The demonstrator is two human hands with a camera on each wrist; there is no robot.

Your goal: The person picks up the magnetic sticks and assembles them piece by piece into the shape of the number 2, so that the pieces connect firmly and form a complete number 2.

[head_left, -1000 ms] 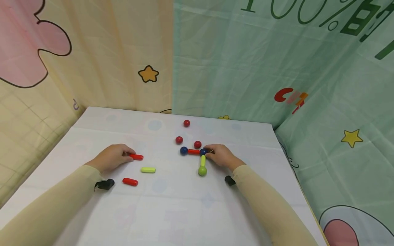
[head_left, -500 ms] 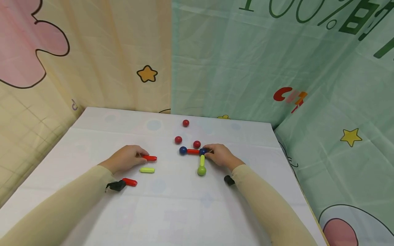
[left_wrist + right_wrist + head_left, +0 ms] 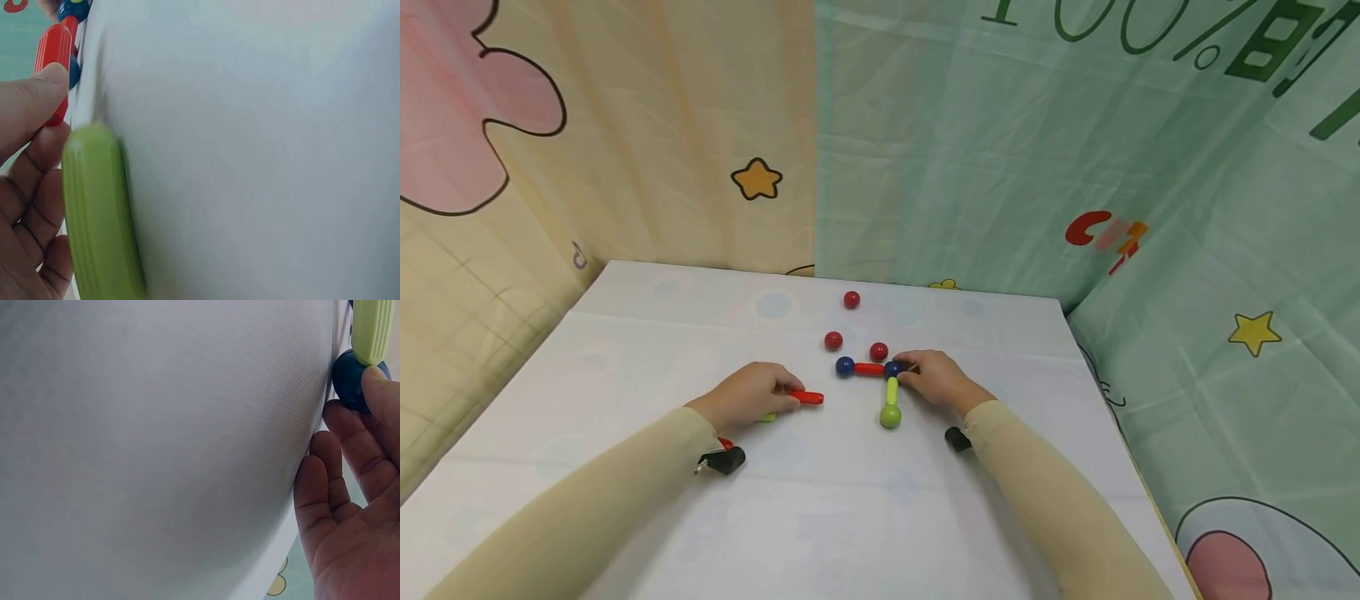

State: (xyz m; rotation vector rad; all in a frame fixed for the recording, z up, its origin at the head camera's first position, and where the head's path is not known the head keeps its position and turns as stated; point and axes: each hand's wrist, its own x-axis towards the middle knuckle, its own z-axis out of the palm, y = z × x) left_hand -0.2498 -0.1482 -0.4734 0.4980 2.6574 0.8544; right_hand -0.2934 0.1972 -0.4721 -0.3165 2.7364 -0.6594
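My left hand [image 3: 750, 395] pinches a ribbed red rod [image 3: 808, 397] between thumb and fingers; its free end points right. Beneath that hand a yellow-green rod [image 3: 100, 212] lies on the table, mostly hidden in the head view. My right hand [image 3: 938, 379] pinches a blue ball [image 3: 351, 378] at the corner of a joined piece. From this ball a red rod [image 3: 869, 369] runs left to another blue ball [image 3: 845, 367]. A yellow-green rod [image 3: 891, 391] runs from it toward me, ending in a green ball [image 3: 891, 416].
Red balls [image 3: 833, 341] lie loose behind the joined piece, one near the far table edge. Another red rod [image 3: 725, 443] is partly covered by the left wrist's black camera [image 3: 724, 461]. The white-covered table [image 3: 850, 517] meets printed curtains [image 3: 940, 167] at the back and sides.
My left hand has moved right with the red rod, toward the joined piece, and now covers most of the yellow-green rod. My right hand stays on the blue ball.
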